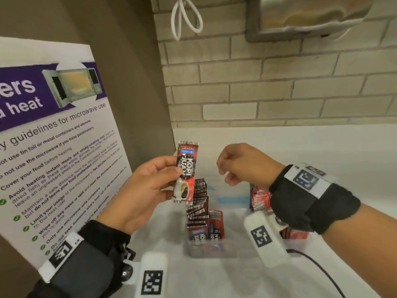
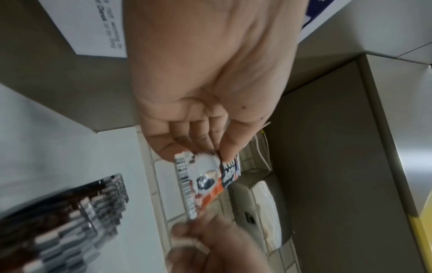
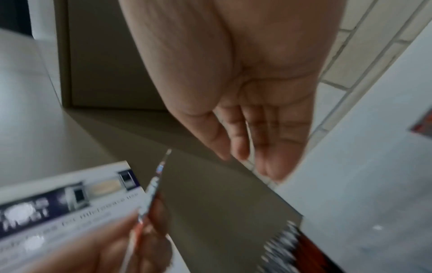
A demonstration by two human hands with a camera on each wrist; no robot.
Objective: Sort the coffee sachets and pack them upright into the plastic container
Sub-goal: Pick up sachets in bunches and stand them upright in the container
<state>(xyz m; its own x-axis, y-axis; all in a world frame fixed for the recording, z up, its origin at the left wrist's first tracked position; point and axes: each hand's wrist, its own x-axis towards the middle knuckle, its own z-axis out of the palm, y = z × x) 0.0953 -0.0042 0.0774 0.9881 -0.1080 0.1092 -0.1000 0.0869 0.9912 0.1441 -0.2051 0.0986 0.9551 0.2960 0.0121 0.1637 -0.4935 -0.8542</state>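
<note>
A sachet (image 1: pixel 186 173) is held upright above the counter (image 1: pixel 300 151) by the left hand (image 1: pixel 146 190), pinched between thumb and fingers along its left edge. Its printed face, with a cup pictured low on it, is turned toward the camera. In the left wrist view the same sachet (image 2: pixel 205 179) is seen clamped under the thumb, the fingers (image 2: pixel 187 140) curled behind it.

The right hand (image 1: pixel 242 164) is raised just to the right of the sachet, apart from it, and nothing is held in it. Its fingers are loosely bent in the head view; in the right wrist view the fingers (image 3: pixel 268 140) are seen relaxed and close together, though blurred.

Below the hands a clear container (image 1: pixel 214 248) is set on the counter. A row of sachets (image 1: pixel 198 209) is packed upright along its left side, and a red batch (image 1: pixel 260 198) is stood at its right. A poster (image 1: pixel 53 136) is leaned against the wall at the left.
</note>
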